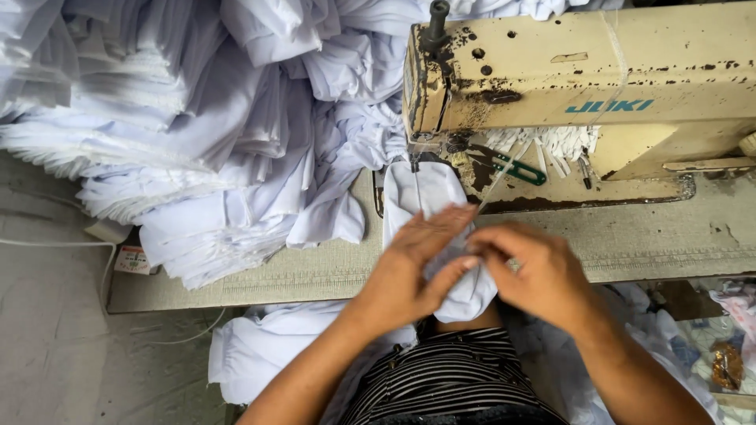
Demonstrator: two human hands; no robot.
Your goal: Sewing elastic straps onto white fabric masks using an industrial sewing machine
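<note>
A narrow piece of white cloth (424, 193) runs from under the needle of a worn cream sewing machine (583, 79) toward me over the table edge. My left hand (417, 264) lies on its near end, with fingers spread flat over the fabric. My right hand (535, 271) pinches the same cloth from the right, its fingertips meeting those of the left hand. A ring shows on one right finger. A thin thread slants from the machine down to the cloth.
A big heap of white fabric pieces (181, 118) fills the left of the beige table (646, 236). Green-handled scissors (512, 167) lie on the machine bed. More white cloth (260, 346) hangs below the table edge. Coloured scraps (724, 346) sit at the lower right.
</note>
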